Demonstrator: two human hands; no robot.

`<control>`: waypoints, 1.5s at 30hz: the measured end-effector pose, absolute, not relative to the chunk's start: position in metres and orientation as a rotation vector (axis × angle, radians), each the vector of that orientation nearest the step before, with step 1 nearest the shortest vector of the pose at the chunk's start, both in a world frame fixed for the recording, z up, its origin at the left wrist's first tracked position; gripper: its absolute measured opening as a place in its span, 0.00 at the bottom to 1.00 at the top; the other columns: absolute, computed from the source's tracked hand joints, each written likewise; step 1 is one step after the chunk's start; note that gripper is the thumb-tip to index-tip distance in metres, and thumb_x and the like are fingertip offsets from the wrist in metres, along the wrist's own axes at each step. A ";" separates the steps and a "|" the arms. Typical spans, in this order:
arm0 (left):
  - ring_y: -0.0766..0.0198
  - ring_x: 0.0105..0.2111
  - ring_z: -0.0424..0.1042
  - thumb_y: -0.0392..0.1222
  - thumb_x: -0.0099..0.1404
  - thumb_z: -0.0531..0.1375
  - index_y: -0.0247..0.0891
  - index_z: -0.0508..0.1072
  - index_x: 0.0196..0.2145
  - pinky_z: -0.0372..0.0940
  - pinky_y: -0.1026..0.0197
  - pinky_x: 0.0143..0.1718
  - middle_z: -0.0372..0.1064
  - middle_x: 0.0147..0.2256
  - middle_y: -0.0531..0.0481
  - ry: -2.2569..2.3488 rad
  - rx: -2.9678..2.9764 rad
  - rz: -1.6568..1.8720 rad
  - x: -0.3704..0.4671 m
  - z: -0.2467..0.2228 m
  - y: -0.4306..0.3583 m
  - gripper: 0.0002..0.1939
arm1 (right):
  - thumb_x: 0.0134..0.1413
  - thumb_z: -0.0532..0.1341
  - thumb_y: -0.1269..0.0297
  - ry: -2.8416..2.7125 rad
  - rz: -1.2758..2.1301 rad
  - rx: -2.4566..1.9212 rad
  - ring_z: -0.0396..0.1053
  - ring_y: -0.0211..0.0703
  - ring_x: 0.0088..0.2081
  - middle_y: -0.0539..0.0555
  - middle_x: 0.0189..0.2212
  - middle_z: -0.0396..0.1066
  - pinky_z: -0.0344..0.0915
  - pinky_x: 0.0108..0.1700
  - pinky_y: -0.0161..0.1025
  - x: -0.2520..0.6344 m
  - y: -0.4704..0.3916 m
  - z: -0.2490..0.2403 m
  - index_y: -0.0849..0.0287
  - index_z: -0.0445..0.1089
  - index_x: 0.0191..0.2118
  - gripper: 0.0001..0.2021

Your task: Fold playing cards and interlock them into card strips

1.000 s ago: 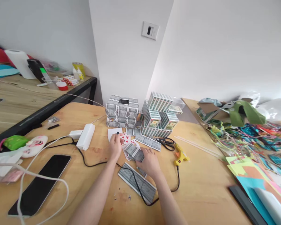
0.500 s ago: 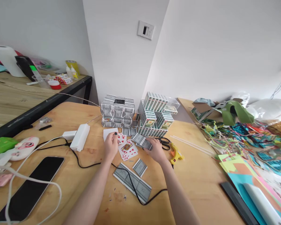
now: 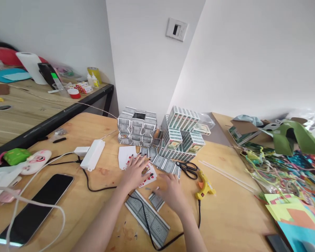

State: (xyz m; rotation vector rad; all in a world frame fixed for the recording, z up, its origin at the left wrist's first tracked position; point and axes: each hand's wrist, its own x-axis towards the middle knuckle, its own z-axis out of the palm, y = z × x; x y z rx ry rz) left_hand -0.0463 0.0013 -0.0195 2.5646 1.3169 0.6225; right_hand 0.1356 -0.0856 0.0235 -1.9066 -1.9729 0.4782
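My left hand [image 3: 135,172] lies with fingers spread over several face-up playing cards [image 3: 150,179], partly hiding them. My right hand [image 3: 173,191] is at the small patterned card piece [image 3: 156,200], fingers apart and slightly bent; whether it touches the piece I cannot tell. Above it a patterned card strip [image 3: 166,163] lies flat. A longer strip of joined card backs [image 3: 152,218] rests nearer to me under a black cable. Behind the hands stands a box-like structure built of folded cards [image 3: 138,126]. White cards [image 3: 126,154] lie left of the face-up ones.
Stacked card boxes [image 3: 182,134] stand at the back. Black scissors [image 3: 188,169] and a yellow glue gun [image 3: 205,185] lie on the right, with clear sticks [image 3: 228,176] beyond. A white power adapter [image 3: 93,155] and a phone [image 3: 38,208] are on the left. Coloured paper [image 3: 295,217] covers the right edge.
My right hand has let go of the patterned card strip, now flat by the scissors, and has moved nearer to me. My left hand has shifted right and spread out. The view has turned left.
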 end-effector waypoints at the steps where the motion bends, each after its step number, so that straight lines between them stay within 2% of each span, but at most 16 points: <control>1: 0.53 0.59 0.47 0.51 0.60 0.52 0.45 0.61 0.53 0.41 0.42 0.59 0.54 0.58 0.49 1.335 2.560 0.638 -0.046 -0.019 0.002 0.23 | 0.37 0.66 0.63 -1.987 0.554 -1.899 0.60 0.55 0.44 0.57 0.43 0.65 0.56 0.44 0.47 0.132 -0.093 0.021 0.52 0.64 0.48 0.26; 3: 0.54 0.58 0.50 0.47 0.61 0.52 0.44 0.63 0.51 0.43 0.44 0.59 0.56 0.56 0.49 1.369 2.542 0.691 -0.047 -0.018 0.002 0.20 | 0.32 0.68 0.66 -1.931 0.626 -1.913 0.59 0.56 0.45 0.58 0.43 0.64 0.57 0.44 0.47 0.128 -0.102 0.014 0.52 0.64 0.48 0.30; 5: 0.54 0.56 0.53 0.44 0.62 0.52 0.44 0.65 0.49 0.47 0.45 0.58 0.58 0.54 0.48 1.399 2.505 0.748 -0.046 -0.017 0.003 0.17 | 0.32 0.66 0.69 -1.828 0.705 -1.869 0.61 0.53 0.43 0.57 0.41 0.65 0.59 0.43 0.44 0.125 -0.105 0.007 0.55 0.63 0.48 0.30; 9: 0.56 0.52 0.59 0.40 0.62 0.51 0.41 0.66 0.46 0.57 0.50 0.52 0.60 0.51 0.46 1.438 2.387 0.891 -0.046 -0.016 0.004 0.14 | 0.35 0.62 0.70 -1.603 0.805 -1.788 0.66 0.47 0.36 0.54 0.33 0.68 0.62 0.37 0.39 0.126 -0.091 0.001 0.59 0.65 0.40 0.19; 12: 0.58 0.51 0.60 0.38 0.61 0.51 0.40 0.67 0.43 0.58 0.53 0.52 0.63 0.46 0.46 1.442 2.317 1.067 -0.048 -0.015 0.006 0.12 | 0.43 0.58 0.63 -1.413 0.854 -1.736 0.67 0.42 0.25 0.49 0.23 0.67 0.61 0.26 0.35 0.127 -0.075 0.001 0.58 0.62 0.31 0.07; 14: 0.58 0.50 0.61 0.38 0.61 0.52 0.40 0.68 0.41 0.57 0.52 0.53 0.65 0.44 0.46 1.459 2.295 1.140 -0.050 -0.013 0.006 0.11 | 0.48 0.54 0.57 -1.216 0.966 -1.719 0.62 0.38 0.14 0.44 0.16 0.62 0.56 0.15 0.32 0.128 -0.065 0.001 0.56 0.58 0.31 0.09; 17: 0.53 0.53 0.58 0.42 0.59 0.54 0.40 0.67 0.44 0.51 0.46 0.56 0.65 0.46 0.45 1.483 2.344 1.081 -0.050 -0.011 0.004 0.14 | 0.45 0.57 0.52 -1.080 1.043 -1.698 0.54 0.35 0.08 0.39 0.09 0.55 0.48 0.10 0.29 0.130 -0.054 0.000 0.56 0.55 0.30 0.14; 21: 0.48 0.56 0.52 0.49 0.56 0.57 0.39 0.65 0.49 0.45 0.40 0.57 0.59 0.53 0.43 1.494 2.414 0.918 -0.049 -0.012 0.002 0.23 | 0.38 0.62 0.48 -1.020 1.043 -1.612 0.53 0.33 0.08 0.40 0.07 0.53 0.47 0.10 0.29 0.129 -0.045 -0.004 0.57 0.56 0.25 0.19; 27: 0.52 0.54 0.56 0.42 0.60 0.54 0.41 0.70 0.42 0.50 0.44 0.57 0.62 0.50 0.45 1.477 2.416 0.905 -0.048 -0.013 0.004 0.13 | 0.41 0.60 0.45 -0.993 0.994 -1.576 0.53 0.33 0.09 0.39 0.06 0.50 0.48 0.11 0.31 0.122 -0.047 -0.012 0.56 0.56 0.23 0.20; 30: 0.54 0.53 0.56 0.39 0.61 0.51 0.42 0.70 0.42 0.52 0.47 0.56 0.62 0.49 0.46 1.445 2.422 0.906 -0.047 -0.014 0.005 0.13 | 0.42 0.58 0.44 -0.933 0.952 -1.572 0.53 0.34 0.09 0.39 0.07 0.51 0.48 0.11 0.31 0.119 -0.050 -0.017 0.56 0.56 0.23 0.20; 33: 0.56 0.52 0.58 0.39 0.62 0.50 0.42 0.68 0.44 0.56 0.51 0.54 0.62 0.48 0.47 1.450 2.368 0.929 -0.045 -0.014 0.004 0.14 | 0.45 0.57 0.45 -0.844 0.972 -1.476 0.57 0.35 0.10 0.40 0.09 0.55 0.52 0.12 0.31 0.118 -0.049 -0.020 0.56 0.57 0.28 0.18; 36: 0.54 0.52 0.58 0.43 0.59 0.54 0.40 0.64 0.49 0.58 0.53 0.51 0.59 0.49 0.43 1.620 2.259 0.992 -0.044 -0.012 0.000 0.19 | 0.46 0.57 0.47 -0.812 1.048 -1.276 0.64 0.38 0.16 0.45 0.18 0.65 0.60 0.17 0.34 0.116 -0.047 -0.019 0.55 0.57 0.35 0.18; 38: 0.50 0.49 0.59 0.48 0.55 0.58 0.38 0.62 0.50 0.57 0.49 0.49 0.59 0.47 0.40 1.811 2.193 0.979 -0.044 -0.010 -0.004 0.26 | 0.45 0.58 0.48 -0.819 1.066 -1.199 0.67 0.39 0.20 0.47 0.22 0.67 0.63 0.20 0.35 0.116 -0.045 -0.019 0.55 0.56 0.36 0.18; 41: 0.46 0.43 0.61 0.54 0.50 0.60 0.38 0.62 0.50 0.58 0.47 0.42 0.60 0.43 0.39 2.024 2.137 0.815 -0.045 -0.008 -0.012 0.31 | 0.44 0.60 0.50 -0.852 1.037 -1.220 0.66 0.39 0.20 0.46 0.20 0.66 0.64 0.23 0.36 0.115 -0.043 -0.020 0.55 0.57 0.34 0.17; 45: 0.49 0.40 0.62 0.53 0.49 0.62 0.40 0.64 0.47 0.58 0.51 0.39 0.64 0.40 0.41 1.994 2.133 0.658 -0.047 -0.013 -0.012 0.29 | 0.44 0.60 0.51 -0.894 1.003 -1.327 0.63 0.37 0.18 0.46 0.16 0.64 0.61 0.21 0.34 0.115 -0.042 -0.024 0.58 0.58 0.32 0.17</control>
